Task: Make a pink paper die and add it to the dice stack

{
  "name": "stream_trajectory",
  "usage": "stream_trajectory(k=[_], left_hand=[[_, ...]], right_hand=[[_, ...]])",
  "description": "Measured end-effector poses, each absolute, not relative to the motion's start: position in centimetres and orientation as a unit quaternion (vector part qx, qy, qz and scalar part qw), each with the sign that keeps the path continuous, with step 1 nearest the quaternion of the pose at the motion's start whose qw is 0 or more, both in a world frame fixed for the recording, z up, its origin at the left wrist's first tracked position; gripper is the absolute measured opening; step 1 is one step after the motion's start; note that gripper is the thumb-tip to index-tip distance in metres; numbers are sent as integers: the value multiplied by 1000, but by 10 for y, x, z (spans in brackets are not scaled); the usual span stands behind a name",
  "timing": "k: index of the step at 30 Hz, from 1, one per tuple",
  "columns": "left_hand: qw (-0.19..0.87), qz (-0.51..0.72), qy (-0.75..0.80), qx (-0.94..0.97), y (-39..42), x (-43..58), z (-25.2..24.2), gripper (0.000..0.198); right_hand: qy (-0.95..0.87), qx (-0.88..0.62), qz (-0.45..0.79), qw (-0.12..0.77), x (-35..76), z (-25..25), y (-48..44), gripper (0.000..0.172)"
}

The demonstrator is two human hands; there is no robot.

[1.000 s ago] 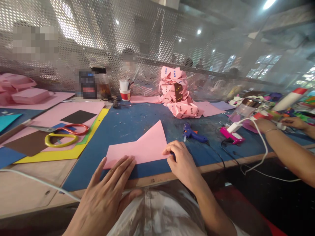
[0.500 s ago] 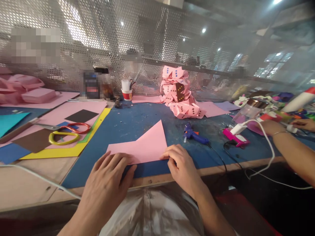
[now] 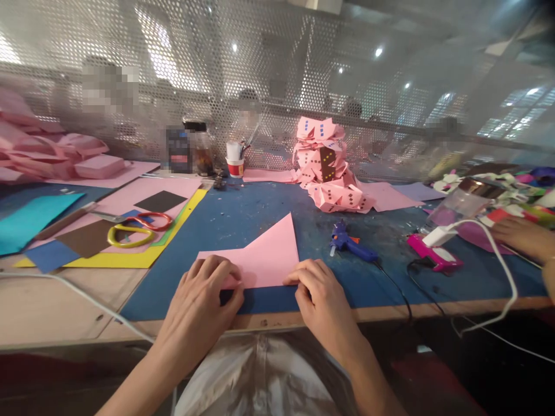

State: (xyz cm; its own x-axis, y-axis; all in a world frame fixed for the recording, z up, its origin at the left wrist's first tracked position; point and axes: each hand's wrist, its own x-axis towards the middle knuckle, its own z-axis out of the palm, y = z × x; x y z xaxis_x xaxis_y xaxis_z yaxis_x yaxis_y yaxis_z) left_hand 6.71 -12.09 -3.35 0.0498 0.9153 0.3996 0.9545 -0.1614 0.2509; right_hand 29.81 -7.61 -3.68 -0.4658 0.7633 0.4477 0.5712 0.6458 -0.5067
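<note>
A folded sheet of pink paper (image 3: 269,260) lies on the blue mat, with a pointed corner rising at its upper right. My left hand (image 3: 210,294) is closed at the paper's lower left, thumb and forefinger brought together at its near edge. At the lower right corner, my right hand (image 3: 318,289) has curled fingers with the fingertips on the paper; its thumb is tucked under and partly hidden. To the right of the paper lies a blue glue gun (image 3: 351,242) with a black cord.
Scissors (image 3: 130,234) with red and yellow handles lie on coloured sheets at left. Behind stands a stack of pink paper dice shapes (image 3: 323,156). A pink power strip (image 3: 436,254) with a white cable is at right, near another person's hand (image 3: 524,234). The bench edge (image 3: 269,320) runs close to me.
The view has turned a little left. My left thumb and forefinger have drawn together at the paper's edge. The right hand stays at the corner. The other person's arm has moved farther right.
</note>
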Motion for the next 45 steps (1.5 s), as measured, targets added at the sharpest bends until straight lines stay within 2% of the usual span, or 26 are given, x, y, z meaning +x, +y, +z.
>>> stream_trajectory(k=[16,34,45], left_hand=[[-31,-266,-645,-716,-124,58,-28,21],[-17,-325,-631,-704,-128,40,-39,34],[-11,-316,-624,-715,-130,30,-42,42]], right_hand=[[-840,-402,155,329,299,-37,-76,35],[-840,-402,150,333,298,-37,-76,36],[-841,-404,155,325,298,-35,-76,35]])
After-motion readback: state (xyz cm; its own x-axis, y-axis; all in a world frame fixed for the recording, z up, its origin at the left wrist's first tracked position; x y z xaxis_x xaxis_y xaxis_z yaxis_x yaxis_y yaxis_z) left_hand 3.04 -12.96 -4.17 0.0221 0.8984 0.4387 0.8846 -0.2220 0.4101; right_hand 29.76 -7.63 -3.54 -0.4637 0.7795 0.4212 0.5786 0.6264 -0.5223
